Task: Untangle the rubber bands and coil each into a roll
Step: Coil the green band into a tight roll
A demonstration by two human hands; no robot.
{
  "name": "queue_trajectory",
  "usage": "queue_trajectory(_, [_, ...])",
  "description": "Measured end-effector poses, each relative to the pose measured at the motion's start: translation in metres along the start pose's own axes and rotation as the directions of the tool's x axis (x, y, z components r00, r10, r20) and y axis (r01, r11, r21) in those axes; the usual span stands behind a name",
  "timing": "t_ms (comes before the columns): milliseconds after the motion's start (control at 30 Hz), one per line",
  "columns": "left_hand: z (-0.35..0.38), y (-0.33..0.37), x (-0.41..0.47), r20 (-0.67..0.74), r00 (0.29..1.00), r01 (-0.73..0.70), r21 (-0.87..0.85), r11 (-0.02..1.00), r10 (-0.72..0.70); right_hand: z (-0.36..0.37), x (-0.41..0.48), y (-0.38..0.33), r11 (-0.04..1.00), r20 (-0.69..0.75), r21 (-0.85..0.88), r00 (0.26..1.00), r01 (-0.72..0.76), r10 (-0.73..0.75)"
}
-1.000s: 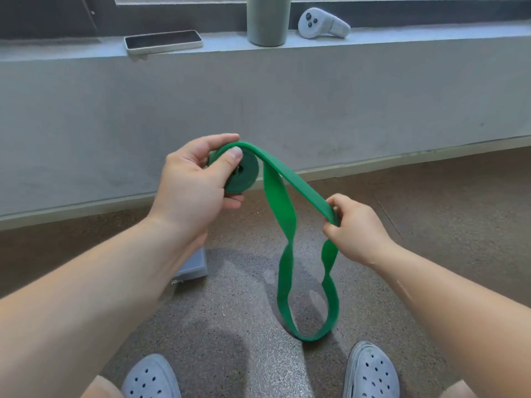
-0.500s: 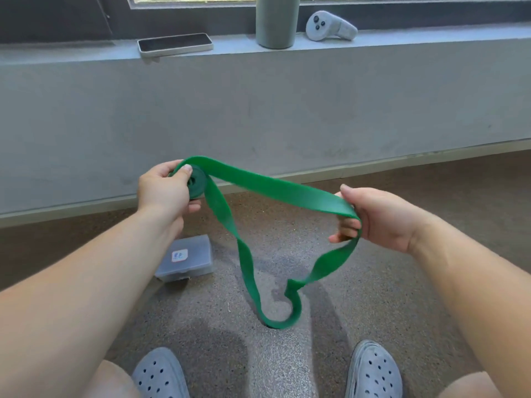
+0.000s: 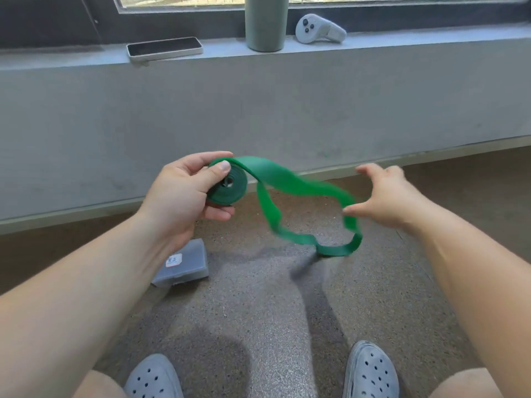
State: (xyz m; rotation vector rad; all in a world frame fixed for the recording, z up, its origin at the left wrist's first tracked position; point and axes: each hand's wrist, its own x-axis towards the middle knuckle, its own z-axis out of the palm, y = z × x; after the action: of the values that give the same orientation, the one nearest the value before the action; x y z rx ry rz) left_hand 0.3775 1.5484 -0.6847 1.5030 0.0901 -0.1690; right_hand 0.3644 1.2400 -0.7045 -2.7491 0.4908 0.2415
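Grips the coiled roll (image 3: 228, 183) of the green rubber band (image 3: 287, 179) in left hand (image 3: 178, 196) fingers, thumb across its face. Leaves the loose loop (image 3: 298, 239) trailing 9-to-3 toward the right hand (image 3: 393, 196), fingers spread, holding nothing, at its 3 o'clock end. Pinched there half a second ago; released now.

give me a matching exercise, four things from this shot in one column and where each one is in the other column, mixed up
Things
1. phone
2. controller
3. plastic box
4. coiled part of the green band

Places
a. gripped by the left hand
b. on the sill, right of the tumbler
c. on the floor
d. on the sill, left of the tumbler

Pairs: 1-d, 2-b, 3-c, 4-a
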Motion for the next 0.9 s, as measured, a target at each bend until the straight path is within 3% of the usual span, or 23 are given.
queue_trajectory(67, [0.011,-0.001,-0.012,0.063,0.998,0.027,-0.008,1.000,-0.026,0.008,-0.013,-0.018,0.963,0.049,0.230,0.986,0.143,-0.158])
queue_trajectory(167, [0.025,-0.003,-0.023,0.120,0.991,0.062,-0.039,0.997,-0.057,0.029,-0.030,-0.045,0.785,0.199,0.573,0.890,0.234,-0.410])
queue_trajectory(300, [0.031,-0.006,-0.029,0.158,0.987,0.024,-0.013,1.000,-0.021,0.046,-0.042,-0.059,0.630,0.152,0.697,0.788,0.343,-0.597])
queue_trajectory(367, [0.031,-0.006,-0.031,0.162,0.987,0.014,-0.021,1.000,-0.010,0.047,-0.045,-0.062,0.507,0.132,0.811,0.754,0.291,-0.643])
queue_trajectory(433, [0.030,-0.006,-0.030,0.132,0.991,-0.001,-0.021,1.000,0.004,0.050,-0.046,-0.065,0.431,0.087,0.865,0.770,0.256,-0.632])
queue_trajectory(533, [0.025,-0.006,-0.025,0.052,0.999,0.004,-0.018,1.000,-0.003,0.048,-0.043,-0.066,0.495,0.028,0.817,0.837,0.296,-0.546])
queue_trajectory(633, [0.022,-0.006,-0.023,0.068,0.997,0.022,-0.044,0.999,-0.019,0.031,-0.041,-0.061,0.494,-0.017,0.798,0.833,0.344,-0.553])
queue_trajectory(900, [0.011,0.003,-0.019,0.307,0.951,0.031,-0.003,1.000,-0.029,-0.012,-0.041,-0.041,0.588,0.228,0.772,0.759,0.240,-0.609])
